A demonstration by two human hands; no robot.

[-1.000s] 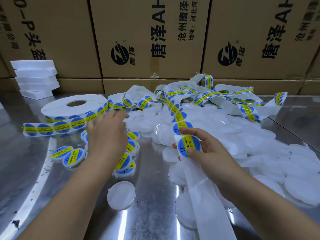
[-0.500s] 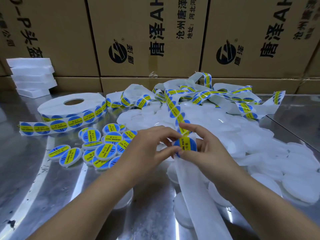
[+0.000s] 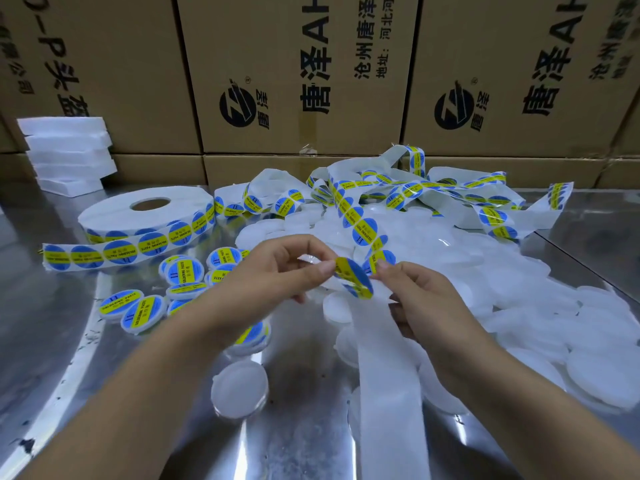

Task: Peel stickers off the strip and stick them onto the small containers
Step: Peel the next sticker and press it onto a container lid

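I see a shiny metal table backed by cardboard boxes, sticker roll at 10 o'clock, labelled containers at 9, plain white containers piled at 3, and dead centre the left hand pinches a blue-yellow sticker half lifted off the strip, which the right hand pinches.

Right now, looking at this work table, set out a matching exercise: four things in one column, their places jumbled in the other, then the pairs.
1 roll of stickers
2 lifted sticker
3 strip
4 white blocks

a stacked far left by the boxes
b held by the right hand
c flat on the table, hole up
d pinched by the left hand

Pairs: 1-c, 2-d, 3-b, 4-a
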